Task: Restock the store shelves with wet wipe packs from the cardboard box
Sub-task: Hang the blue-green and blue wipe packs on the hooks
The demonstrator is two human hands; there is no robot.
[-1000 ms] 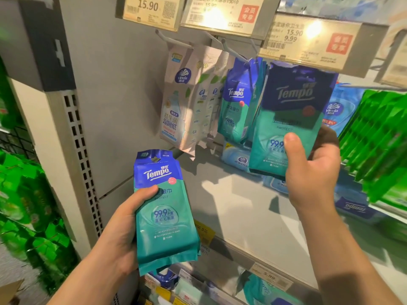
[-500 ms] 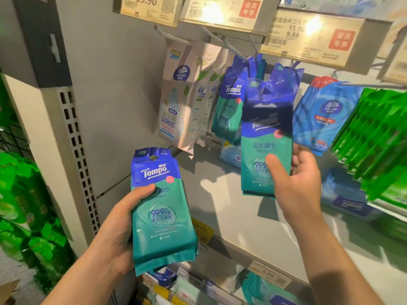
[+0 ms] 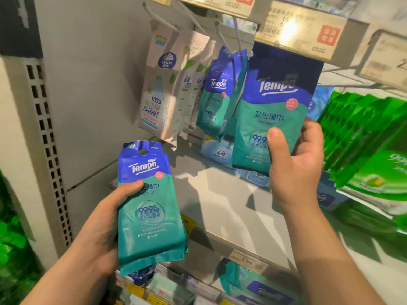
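My left hand (image 3: 103, 219) grips a small stack of blue-and-teal Tempo wet wipe packs (image 3: 149, 208), held upright low in front of the shelf. My right hand (image 3: 295, 164) holds another Tempo pack (image 3: 273, 102) by its lower edge, raised so its top reaches just under the price rail, right of a metal peg hook (image 3: 222, 36). Several Tempo packs (image 3: 217, 95) hang on that hook. The cardboard box is out of view.
White Vinda packs (image 3: 163, 89) hang on the hook to the left. Green wipe packs (image 3: 361, 133) crowd the right side. Price tags (image 3: 301, 27) line the rail above. Flat blue packs (image 3: 218, 150) lie on the grey shelf (image 3: 220, 199); more stock sits on the shelf below.
My right hand has pulled its Tempo pack away from the hook, to the right and nearer the camera. My left hand with its stack has stayed put.
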